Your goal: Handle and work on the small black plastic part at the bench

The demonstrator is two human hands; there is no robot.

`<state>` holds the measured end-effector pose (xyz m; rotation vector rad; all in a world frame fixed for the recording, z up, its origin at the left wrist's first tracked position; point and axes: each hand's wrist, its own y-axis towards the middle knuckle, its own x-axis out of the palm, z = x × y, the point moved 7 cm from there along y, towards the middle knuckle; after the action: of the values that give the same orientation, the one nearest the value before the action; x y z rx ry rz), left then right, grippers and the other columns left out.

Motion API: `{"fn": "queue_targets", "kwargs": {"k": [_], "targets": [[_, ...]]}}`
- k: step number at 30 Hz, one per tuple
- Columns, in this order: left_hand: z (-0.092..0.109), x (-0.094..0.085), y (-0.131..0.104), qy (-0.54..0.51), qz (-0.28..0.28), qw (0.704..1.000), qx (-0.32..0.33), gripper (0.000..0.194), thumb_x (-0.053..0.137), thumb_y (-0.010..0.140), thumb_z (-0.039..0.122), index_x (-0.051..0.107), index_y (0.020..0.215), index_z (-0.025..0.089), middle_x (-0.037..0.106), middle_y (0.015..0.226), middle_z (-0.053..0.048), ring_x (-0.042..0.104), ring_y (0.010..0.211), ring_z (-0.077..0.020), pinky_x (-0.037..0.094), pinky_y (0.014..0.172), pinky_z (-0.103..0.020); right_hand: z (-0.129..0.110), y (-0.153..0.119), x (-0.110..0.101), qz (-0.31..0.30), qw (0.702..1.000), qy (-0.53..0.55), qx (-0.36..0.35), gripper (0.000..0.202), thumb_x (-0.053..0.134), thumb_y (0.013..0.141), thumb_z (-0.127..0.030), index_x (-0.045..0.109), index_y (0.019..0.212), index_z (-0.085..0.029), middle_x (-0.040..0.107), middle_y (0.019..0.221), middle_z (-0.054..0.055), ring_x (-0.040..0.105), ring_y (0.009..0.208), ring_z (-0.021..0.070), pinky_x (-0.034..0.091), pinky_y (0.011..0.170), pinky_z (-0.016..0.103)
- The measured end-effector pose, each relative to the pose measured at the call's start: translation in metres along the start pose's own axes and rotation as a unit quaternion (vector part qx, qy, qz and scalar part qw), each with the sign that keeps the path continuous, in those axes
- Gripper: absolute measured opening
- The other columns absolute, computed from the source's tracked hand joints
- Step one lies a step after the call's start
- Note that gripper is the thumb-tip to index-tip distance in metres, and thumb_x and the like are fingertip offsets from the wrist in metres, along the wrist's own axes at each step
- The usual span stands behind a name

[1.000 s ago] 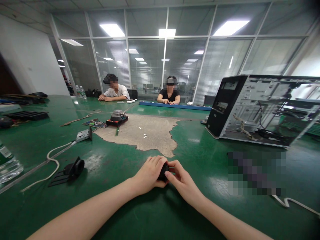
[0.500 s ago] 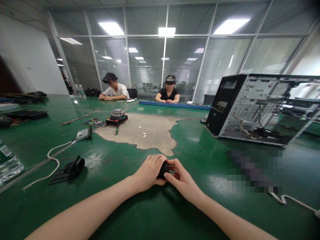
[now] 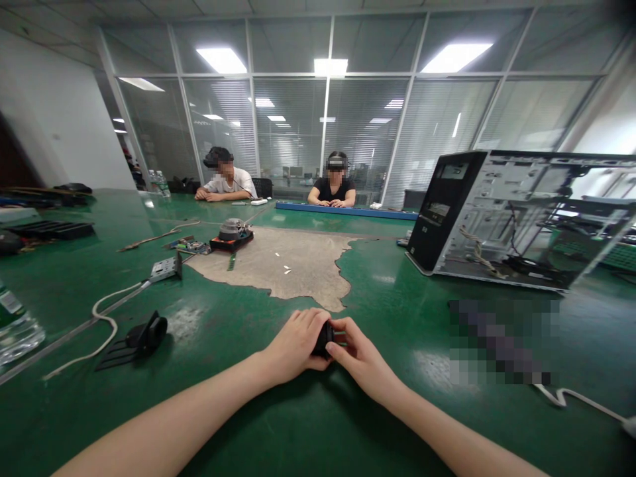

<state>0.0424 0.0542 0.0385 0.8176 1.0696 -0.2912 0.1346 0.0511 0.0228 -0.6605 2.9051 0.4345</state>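
Just above the green table (image 3: pixel 278 424), a small black rounded object (image 3: pixel 324 339) sits between my two hands. My left hand (image 3: pixel 298 341) is wrapped over its left side and top. From the right, the fingers and thumb of my right hand (image 3: pixel 358 350) pinch its edge. Both hands hide most of it, so I cannot tell its kind. Left of my hands lies a black plastic piece (image 3: pixel 142 336) with slots and a round end. Beyond my fingers spreads a bare patch (image 3: pixel 308 265) in the green table covering, with a ragged edge.
An opened computer case (image 3: pixel 432 212) stands at the right, near a blurred-out long item (image 3: pixel 497 338) with a white cable (image 3: pixel 561 397). At left are a water bottle (image 3: pixel 17 324), a metal bracket (image 3: pixel 166 267) and a grey-domed part (image 3: pixel 231 233). Two people sit across the table.
The view has shifted very slightly. Both hands keep the same hold on the black object, with no visible movement of their fingers.
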Motion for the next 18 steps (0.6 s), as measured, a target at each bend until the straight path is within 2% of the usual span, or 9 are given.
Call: {"fn": "queue_targets", "kwargs": {"k": [3,6,10,18], "targets": [[0.001,-0.001,0.0,-0.006,0.002,1.0,-0.003,0.054,0.062,0.062,0.018,0.033,0.108,0.019,0.049,0.105,-0.007,0.048,0.094,-0.0243,0.037,0.077,-0.037,-0.003,-0.001,0.0,-0.003,1.0,0.026,-0.012,0.016,0.052,0.081,-0.023,0.047,0.096,-0.022,0.053,0.097,0.002,0.055,0.092,0.0155,0.046,0.079,0.03],[0.001,-0.001,-0.001,-0.007,0.007,1.0,-0.004,0.055,0.062,0.062,0.018,0.033,0.109,0.02,0.049,0.105,-0.007,0.048,0.095,-0.0248,0.037,0.078,-0.038,0.0,0.001,-0.001,0.008,0.999,0.034,-0.003,0.012,0.05,0.082,-0.026,0.047,0.093,-0.021,0.053,0.092,0.002,0.056,0.086,0.0151,0.048,0.073,0.028],[0.002,0.0,-0.001,-0.007,0.008,1.0,-0.002,0.059,0.064,0.061,0.017,0.032,0.11,0.02,0.048,0.107,-0.007,0.047,0.096,-0.0251,0.037,0.079,-0.037,0.007,0.003,-0.003,0.026,0.999,0.029,0.025,0.02,0.053,0.08,-0.028,0.047,0.097,-0.02,0.053,0.094,0.003,0.057,0.083,0.0162,0.049,0.069,0.029],[0.003,-0.003,0.0,-0.013,0.002,1.0,-0.005,0.055,0.061,0.062,0.016,0.034,0.109,0.02,0.049,0.105,-0.006,0.048,0.093,-0.0243,0.037,0.078,-0.037,-0.004,-0.001,-0.001,0.01,0.999,0.032,-0.002,0.019,0.055,0.078,-0.023,0.047,0.095,-0.02,0.053,0.096,0.002,0.055,0.089,0.0158,0.047,0.079,0.031]]}}
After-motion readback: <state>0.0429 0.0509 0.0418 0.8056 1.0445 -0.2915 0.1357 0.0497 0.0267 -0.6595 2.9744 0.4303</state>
